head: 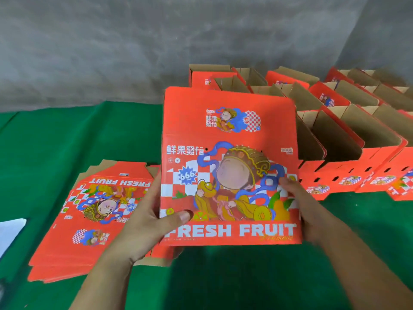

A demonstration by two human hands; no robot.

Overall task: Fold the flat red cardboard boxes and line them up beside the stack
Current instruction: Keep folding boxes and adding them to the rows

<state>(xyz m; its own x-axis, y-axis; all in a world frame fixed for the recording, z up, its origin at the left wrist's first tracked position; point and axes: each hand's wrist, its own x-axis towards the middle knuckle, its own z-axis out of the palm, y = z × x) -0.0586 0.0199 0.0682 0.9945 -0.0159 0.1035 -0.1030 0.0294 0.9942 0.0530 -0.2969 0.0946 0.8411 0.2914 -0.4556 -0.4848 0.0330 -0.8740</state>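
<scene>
I hold one flat red "FRESH FRUIT" box (228, 153) upright in front of me, printed side toward me. My left hand (147, 222) grips its lower left edge, thumb across the front. My right hand (306, 209) grips its right edge, fingers curled over the print. To the left, the stack of flat red boxes (89, 215) lies on the green cloth. Several folded boxes (335, 139), open at the top with brown insides, stand in rows at the right and behind the held box.
A green cloth (223, 283) covers the work surface. A grey wall (111, 52) rises behind it. Something white (11, 233) shows at the left edge.
</scene>
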